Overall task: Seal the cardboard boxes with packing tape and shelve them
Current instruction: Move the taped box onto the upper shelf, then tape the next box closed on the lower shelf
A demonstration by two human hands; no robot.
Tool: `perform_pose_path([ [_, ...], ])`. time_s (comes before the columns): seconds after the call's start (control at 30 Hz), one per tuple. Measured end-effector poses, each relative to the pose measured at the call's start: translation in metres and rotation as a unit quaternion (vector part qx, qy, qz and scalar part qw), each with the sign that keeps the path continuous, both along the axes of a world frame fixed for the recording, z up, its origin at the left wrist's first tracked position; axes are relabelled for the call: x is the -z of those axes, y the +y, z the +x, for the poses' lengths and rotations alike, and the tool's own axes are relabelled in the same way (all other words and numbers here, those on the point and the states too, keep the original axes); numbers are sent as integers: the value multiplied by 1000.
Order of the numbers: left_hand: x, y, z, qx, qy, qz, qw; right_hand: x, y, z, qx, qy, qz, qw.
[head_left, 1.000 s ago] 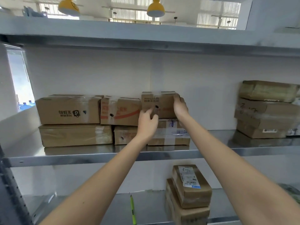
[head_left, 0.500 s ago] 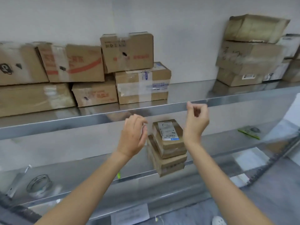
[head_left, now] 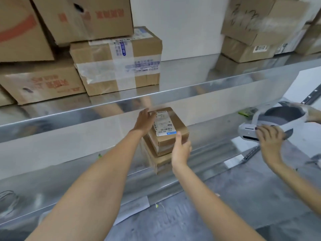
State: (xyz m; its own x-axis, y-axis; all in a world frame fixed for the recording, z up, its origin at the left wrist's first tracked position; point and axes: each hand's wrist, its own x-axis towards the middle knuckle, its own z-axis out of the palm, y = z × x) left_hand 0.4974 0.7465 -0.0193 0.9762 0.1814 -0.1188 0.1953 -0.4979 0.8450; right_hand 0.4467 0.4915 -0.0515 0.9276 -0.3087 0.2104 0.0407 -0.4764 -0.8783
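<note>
Box (head_left: 169, 126), labelled, tops a small stack on the lower shelf (head_left: 52, 180). Left hand (head_left: 144, 121) cups its far-left corner, right hand (head_left: 180, 150) its near edge, fingers curled on cardboard. Grip opposite sides firmly and lift straight up, so the box below stays put.

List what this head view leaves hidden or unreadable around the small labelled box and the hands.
- Small labelled box: left side hidden by the left hand.
- Box beneath: mostly covered by the top box and the right hand.
- Shipping label: text blurred, unreadable.
- Upper cartons: tops cut off by the frame edge.
</note>
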Motion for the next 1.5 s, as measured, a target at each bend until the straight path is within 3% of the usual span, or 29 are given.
perform_pose_path([
  [0.07, 4, 1, 6, 1, 18, -1, 1000, 50, -124, 62, -6, -64, -254, 965],
  [0.1, 4, 1, 6, -1, 22, -2, 1000, 72, -165, 85, -2, -59, -327, 943],
  [0.17, 8, 3, 8, -6, 17, -6, 1000, 106, -187, 113, -10, -84, -392, 916],
  [0.3, 11, 11, 6, -21, -2, 2, 1000, 115, -132, 135, -86, -108, -453, 881],
  [0.37, 9, 18, -3, -41, 2, -1, 999, 113, -137, 147, -123, -50, -380, 915],
  [0.43, 3, 26, -17, -69, 10, -23, 997, 114, -116, 146, -133, 1, -356, 925],
  [0.53, -5, 47, -45, -157, 12, -55, 986, 60, 11, 98, -95, 69, -188, 975],
  [0.6, -5, 71, -70, -211, -4, -65, 975, 5, 108, 34, -119, 159, -20, 980],
  [0.7, -2, 121, -118, -256, -13, -78, 963, -30, 209, -13, -183, 186, 115, 958],
  [0.93, 18, 250, -221, -387, -13, -94, 917, -15, 334, -57, -329, 310, 110, 885],
  [1.13, 52, 302, -278, -361, 4, -160, 919, 22, 407, -102, -355, 349, 112, 860],
  [1.4, 102, 323, -288, -310, 23, -180, 933, 51, 428, -109, -302, 358, 63, 881],
  [1.5, 112, 324, -290, -282, 36, -182, 941, 55, 421, -122, -285, 337, 87, 893],
])
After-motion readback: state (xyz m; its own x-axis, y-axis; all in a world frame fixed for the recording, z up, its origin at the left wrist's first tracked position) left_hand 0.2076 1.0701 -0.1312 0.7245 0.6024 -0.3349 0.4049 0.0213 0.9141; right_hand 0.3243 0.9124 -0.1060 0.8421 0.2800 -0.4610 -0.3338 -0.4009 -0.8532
